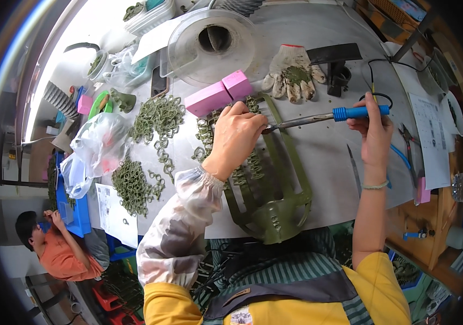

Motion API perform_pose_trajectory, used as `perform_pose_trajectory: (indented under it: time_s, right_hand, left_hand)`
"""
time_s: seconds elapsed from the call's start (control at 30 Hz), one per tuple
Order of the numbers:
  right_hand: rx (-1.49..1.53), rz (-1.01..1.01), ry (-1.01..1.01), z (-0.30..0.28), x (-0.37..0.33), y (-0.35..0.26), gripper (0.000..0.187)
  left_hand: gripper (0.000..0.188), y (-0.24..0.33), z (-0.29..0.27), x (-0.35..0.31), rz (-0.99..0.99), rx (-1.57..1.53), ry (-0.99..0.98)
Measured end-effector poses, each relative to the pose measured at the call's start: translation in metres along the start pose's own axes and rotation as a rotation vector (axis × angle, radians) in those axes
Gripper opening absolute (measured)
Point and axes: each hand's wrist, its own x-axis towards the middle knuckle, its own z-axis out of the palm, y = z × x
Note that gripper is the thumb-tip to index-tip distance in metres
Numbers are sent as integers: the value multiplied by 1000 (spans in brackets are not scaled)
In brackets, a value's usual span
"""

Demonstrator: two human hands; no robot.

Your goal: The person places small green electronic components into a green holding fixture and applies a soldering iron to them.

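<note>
My right hand [373, 135] is closed around the blue handle of a soldering iron [302, 121]; its long metal shaft points left. The tip ends right beside the fingers of my left hand [237, 135]. Those fingers are bent and pressed together over a green frame [296, 173] with long bars, and what they pinch is hidden. Rows of small green link-like pieces [254, 164] line the frame's left part, partly under my hand. The frame's rounded end lies at the table's near edge. Two pink blocks [208, 99] stand just beyond my left hand.
Piles of green links [158, 119] lie to the left, by a plastic bag [98, 143]. Beyond are a clear round cover [209, 46], a stained glove [295, 74] and a black stand [337, 70]. Tweezers [354, 168] and pliers [408, 146] lie right. A person [63, 244] sits far left.
</note>
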Motion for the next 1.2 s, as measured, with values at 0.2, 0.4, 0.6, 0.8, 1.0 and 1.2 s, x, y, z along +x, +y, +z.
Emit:
perform_pose_trajectory:
  time_s: [0.2, 0.4, 0.6, 0.8, 1.0, 1.2]
  right_hand:
    - [-67, -52, 33, -10, -1, -13, 38]
    - [-34, -38, 53, -25, -5, -23, 37]
    - [-2, -14, 59, -33, -8, -22, 36]
    - [-29, -36, 45, -31, -12, -25, 36]
    - [-42, -49, 40, -30, -14, -28, 35]
    - [-49, -39, 54, -28, -15, -30, 34]
  left_hand:
    - [11, -4, -1, 0, 7, -10, 5]
    - [22, -10, -34, -6, -177, -214, 199]
    - [22, -59, -67, -117, -553, -3, 37]
    - [36, -44, -41, -134, -244, 114, -55]
    - [28, -63, -36, -146, -490, -61, 100]
    - [15, -64, -56, -132, -903, -788, 370]
